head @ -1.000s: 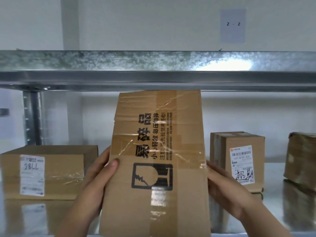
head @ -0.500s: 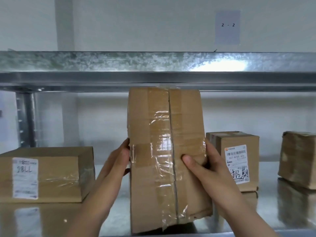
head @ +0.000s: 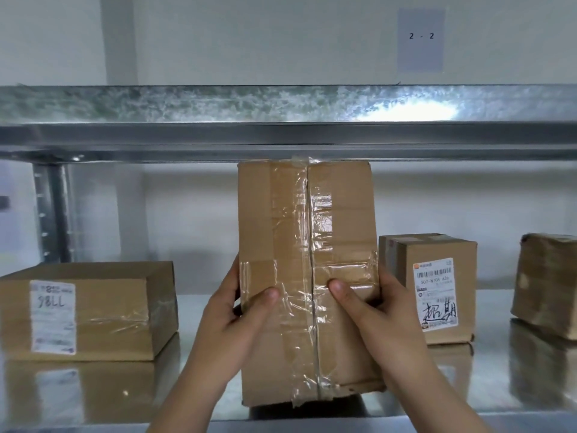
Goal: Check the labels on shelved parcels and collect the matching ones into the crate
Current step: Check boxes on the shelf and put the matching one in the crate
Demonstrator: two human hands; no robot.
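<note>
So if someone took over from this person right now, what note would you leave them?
Left hand: holds the left edge of the tall parcel, thumb on front.
Right hand: holds its right edge likewise.
Tall parcel: upright at the shelf front, taped seam facing the camera, no label on that face.
Also on the shelf: flat parcel at left, labelled parcel at right, another parcel far right.
Crate not in view; nothing collected can be confirmed.
Left to do: find the tall parcel's label, then check the others.

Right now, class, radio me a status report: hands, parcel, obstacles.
Left hand and right hand grip tall parcel upright. Taped seam faces us, no label showing. Upper shelf beam close above it.
</note>
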